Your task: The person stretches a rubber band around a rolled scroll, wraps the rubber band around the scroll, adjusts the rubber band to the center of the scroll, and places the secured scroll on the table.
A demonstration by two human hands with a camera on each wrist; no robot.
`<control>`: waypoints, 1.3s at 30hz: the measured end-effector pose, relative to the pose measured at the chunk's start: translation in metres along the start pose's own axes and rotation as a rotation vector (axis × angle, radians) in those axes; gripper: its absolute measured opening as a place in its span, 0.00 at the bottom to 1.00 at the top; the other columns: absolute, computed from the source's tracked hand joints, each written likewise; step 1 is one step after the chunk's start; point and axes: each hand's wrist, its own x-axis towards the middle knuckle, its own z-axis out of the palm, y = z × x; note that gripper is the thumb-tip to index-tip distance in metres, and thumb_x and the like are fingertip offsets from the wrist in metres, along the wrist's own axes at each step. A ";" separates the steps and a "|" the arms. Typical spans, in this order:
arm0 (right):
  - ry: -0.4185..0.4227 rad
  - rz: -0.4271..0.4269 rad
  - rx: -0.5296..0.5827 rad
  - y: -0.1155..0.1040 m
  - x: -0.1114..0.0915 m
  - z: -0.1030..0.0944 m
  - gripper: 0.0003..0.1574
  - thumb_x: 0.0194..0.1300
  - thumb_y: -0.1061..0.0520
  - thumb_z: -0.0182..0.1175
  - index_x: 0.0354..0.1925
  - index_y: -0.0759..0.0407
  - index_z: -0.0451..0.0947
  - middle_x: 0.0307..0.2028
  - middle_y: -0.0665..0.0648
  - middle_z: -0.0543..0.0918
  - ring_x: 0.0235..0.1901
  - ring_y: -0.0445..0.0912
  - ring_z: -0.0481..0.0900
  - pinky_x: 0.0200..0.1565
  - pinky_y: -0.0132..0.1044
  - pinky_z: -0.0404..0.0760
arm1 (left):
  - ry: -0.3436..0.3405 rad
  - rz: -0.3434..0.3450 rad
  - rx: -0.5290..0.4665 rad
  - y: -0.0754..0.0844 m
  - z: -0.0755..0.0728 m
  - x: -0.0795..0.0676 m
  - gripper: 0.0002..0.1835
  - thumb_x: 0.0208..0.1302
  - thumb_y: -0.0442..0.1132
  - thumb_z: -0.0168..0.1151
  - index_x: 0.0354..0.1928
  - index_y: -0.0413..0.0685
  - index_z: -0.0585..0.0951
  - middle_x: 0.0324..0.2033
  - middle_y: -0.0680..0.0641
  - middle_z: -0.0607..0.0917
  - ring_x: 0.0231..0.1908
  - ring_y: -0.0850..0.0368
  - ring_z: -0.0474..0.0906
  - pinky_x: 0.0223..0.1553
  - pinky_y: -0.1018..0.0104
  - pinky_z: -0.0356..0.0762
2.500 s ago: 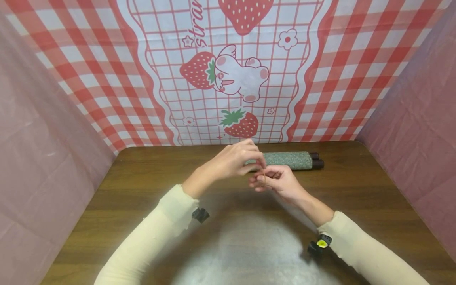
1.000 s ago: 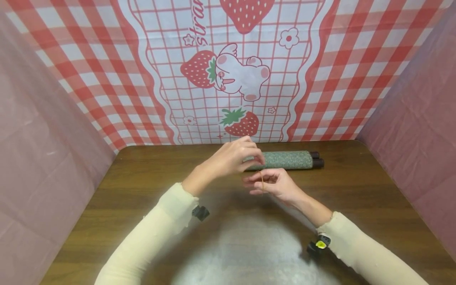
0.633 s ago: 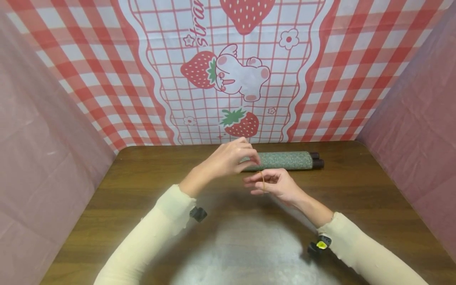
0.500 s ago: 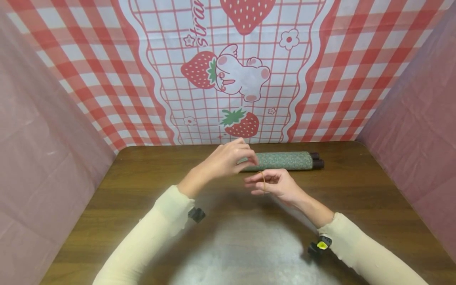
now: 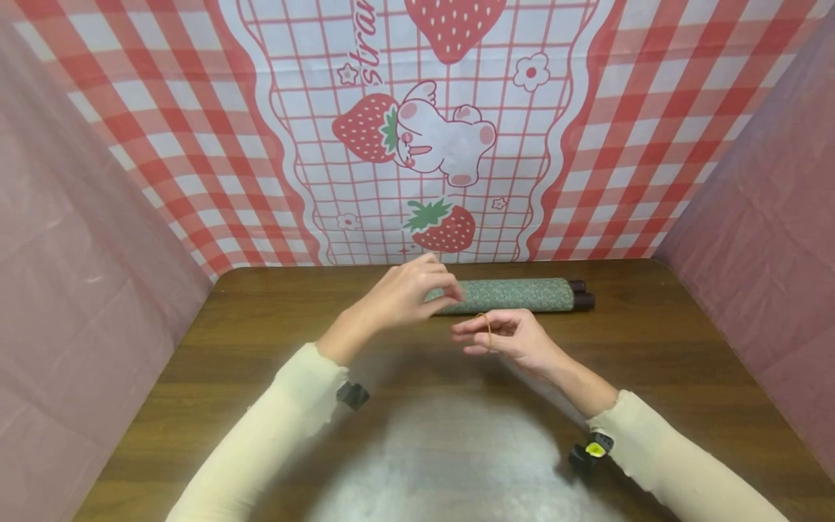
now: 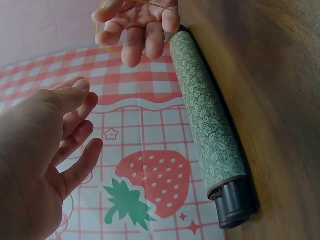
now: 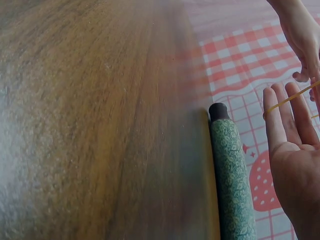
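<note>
A thin yellow-brown rubber band [image 5: 489, 333] is looped over the spread, mostly straight fingers of my right hand [image 5: 522, 338], palm turned inward. In the right wrist view the rubber band [image 7: 290, 100] crosses those fingers near their tips. My left hand [image 5: 411, 292] hovers to the left with fingers loosely bent. Seen from the left wrist, that left hand [image 6: 47, 145] has nothing between thumb and fingers and is apart from the band. Behind both hands lies a rolled scroll [image 5: 515, 295] in green patterned cloth with dark rod ends; the left hand overlaps its left end in the head view.
The scroll rests near the back edge of a brown wooden table [image 5: 261, 348]. Beyond stands a red-and-white strawberry-print cloth [image 5: 450, 145]. Pinkish curtains [image 5: 770, 210] hang at both sides.
My left hand, earlier close against the right fingers and band, has drawn back to the left. The right fingers have spread, with the band around them, and the right hand has shifted slightly right.
</note>
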 end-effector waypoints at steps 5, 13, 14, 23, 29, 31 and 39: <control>-0.005 -0.008 0.005 0.000 -0.001 -0.002 0.15 0.83 0.68 0.60 0.58 0.61 0.91 0.58 0.51 0.96 0.59 0.47 0.95 0.59 0.46 0.94 | 0.001 -0.022 -0.010 -0.002 0.000 -0.004 0.06 0.74 0.45 0.76 0.47 0.55 0.93 0.45 0.54 0.95 0.49 0.56 0.84 0.43 0.65 0.87; -0.030 -0.045 0.026 0.001 -0.002 -0.007 0.15 0.83 0.68 0.60 0.59 0.62 0.90 0.60 0.52 0.95 0.61 0.46 0.94 0.61 0.46 0.93 | 0.023 -0.036 -0.012 -0.005 0.002 -0.009 0.06 0.73 0.47 0.77 0.46 0.56 0.93 0.44 0.55 0.95 0.49 0.56 0.84 0.45 0.64 0.87; -0.030 -0.048 0.024 0.001 -0.002 -0.008 0.15 0.83 0.68 0.60 0.59 0.62 0.90 0.60 0.52 0.95 0.62 0.46 0.94 0.61 0.46 0.93 | 0.027 -0.035 -0.011 -0.005 0.002 -0.009 0.06 0.73 0.46 0.77 0.46 0.56 0.93 0.44 0.55 0.95 0.49 0.56 0.84 0.44 0.64 0.87; -0.003 -0.056 0.005 -0.002 -0.009 -0.015 0.16 0.84 0.67 0.60 0.60 0.62 0.90 0.61 0.51 0.95 0.62 0.47 0.93 0.62 0.47 0.93 | 0.040 -0.028 0.015 -0.006 0.001 -0.015 0.05 0.73 0.46 0.77 0.45 0.56 0.93 0.44 0.55 0.96 0.45 0.57 0.82 0.41 0.66 0.85; -0.001 -0.079 0.023 -0.003 -0.010 -0.017 0.17 0.84 0.67 0.59 0.61 0.60 0.90 0.62 0.51 0.94 0.63 0.44 0.92 0.62 0.49 0.93 | 0.044 -0.041 0.008 -0.007 0.000 -0.019 0.04 0.72 0.44 0.78 0.45 0.55 0.93 0.44 0.55 0.96 0.46 0.57 0.83 0.42 0.65 0.86; -0.006 -0.086 0.027 -0.003 -0.011 -0.018 0.17 0.84 0.67 0.59 0.61 0.60 0.90 0.62 0.51 0.94 0.64 0.44 0.92 0.63 0.49 0.93 | 0.045 -0.045 0.012 -0.008 0.000 -0.021 0.04 0.73 0.44 0.78 0.45 0.55 0.93 0.44 0.55 0.96 0.46 0.56 0.83 0.42 0.64 0.86; -0.010 -0.116 0.044 -0.005 -0.013 -0.022 0.19 0.85 0.68 0.57 0.62 0.61 0.89 0.63 0.53 0.94 0.65 0.44 0.92 0.63 0.49 0.92 | 0.038 -0.062 0.011 -0.011 -0.002 -0.029 0.05 0.73 0.45 0.77 0.45 0.55 0.93 0.43 0.55 0.95 0.48 0.56 0.84 0.44 0.61 0.87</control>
